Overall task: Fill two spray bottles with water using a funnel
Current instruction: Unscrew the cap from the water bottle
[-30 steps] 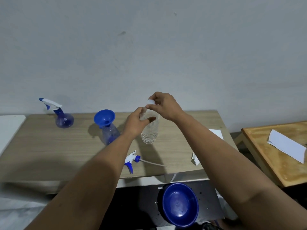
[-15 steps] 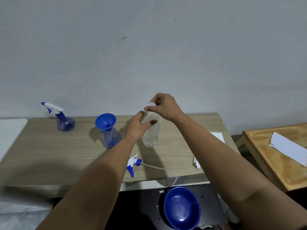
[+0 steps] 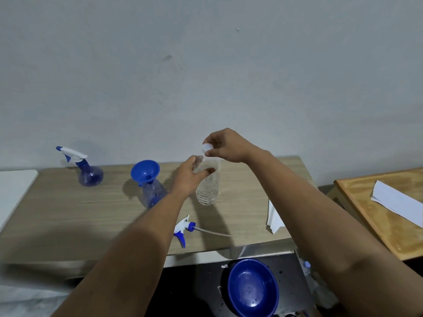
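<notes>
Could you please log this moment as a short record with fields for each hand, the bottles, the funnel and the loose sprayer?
left hand: grips water bottle at the shoulder
right hand: pinches white cap
funnel: seated in open spray bottle
second spray bottle: sprayer on, far left
loose sprayer head: lying near table front edge

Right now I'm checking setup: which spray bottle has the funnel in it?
The spray bottle nearer the left hand, standing with the blue funnel in its neck. The other spray bottle, far left, has its trigger head on.
</notes>
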The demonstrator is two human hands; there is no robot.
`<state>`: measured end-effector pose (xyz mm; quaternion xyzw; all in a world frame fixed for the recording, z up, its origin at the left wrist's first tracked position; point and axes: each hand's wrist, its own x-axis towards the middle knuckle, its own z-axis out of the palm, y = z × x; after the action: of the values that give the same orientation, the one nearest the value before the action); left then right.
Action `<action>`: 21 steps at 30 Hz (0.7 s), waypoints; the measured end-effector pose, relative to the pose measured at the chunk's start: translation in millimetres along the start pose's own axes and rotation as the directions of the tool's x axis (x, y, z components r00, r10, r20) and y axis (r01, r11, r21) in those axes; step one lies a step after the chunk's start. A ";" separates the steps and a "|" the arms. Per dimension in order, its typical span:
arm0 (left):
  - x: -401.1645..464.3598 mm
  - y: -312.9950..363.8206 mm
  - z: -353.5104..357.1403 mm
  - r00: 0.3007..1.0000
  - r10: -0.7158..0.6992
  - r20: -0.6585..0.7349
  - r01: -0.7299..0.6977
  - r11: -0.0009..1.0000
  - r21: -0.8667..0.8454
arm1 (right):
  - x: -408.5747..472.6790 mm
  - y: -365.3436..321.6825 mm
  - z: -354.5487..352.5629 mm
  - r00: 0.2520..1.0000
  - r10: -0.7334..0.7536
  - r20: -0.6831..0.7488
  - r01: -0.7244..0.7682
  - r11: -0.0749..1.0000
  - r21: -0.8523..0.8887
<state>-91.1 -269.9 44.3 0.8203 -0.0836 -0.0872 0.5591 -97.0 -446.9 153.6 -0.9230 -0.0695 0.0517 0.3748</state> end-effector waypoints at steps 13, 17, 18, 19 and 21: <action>4.9 0.3 0.9 1.000 -0.001 0.007 0.002 0.998 -0.070 | 10.2 20.6 -5.7 0.972 -0.043 -0.232 0.088 0.979 0.186; 5.7 -0.3 1.6 1.000 -0.003 0.001 0.003 0.998 -0.068 | 4.8 59.8 7.6 0.860 0.207 -0.466 -0.028 0.932 0.361; 5.6 -0.3 1.5 1.000 -0.007 0.005 0.008 0.997 -0.078 | -1.5 74.3 17.7 0.847 0.267 -0.459 -0.081 0.919 0.386; 5.5 -0.3 1.4 1.000 -0.006 0.004 0.006 0.996 -0.087 | -9.4 90.1 30.2 0.838 0.322 -0.440 -0.142 0.908 0.394; 5.6 -0.7 2.0 1.000 -0.006 0.001 0.006 0.995 -0.096 | -27.1 123.2 58.9 0.824 0.418 -0.383 -0.280 0.888 0.366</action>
<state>-86.1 -272.8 42.7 0.7927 -0.0773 -0.0930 0.5975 -121.4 -498.5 26.6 -0.8399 0.1999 -0.0860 0.4972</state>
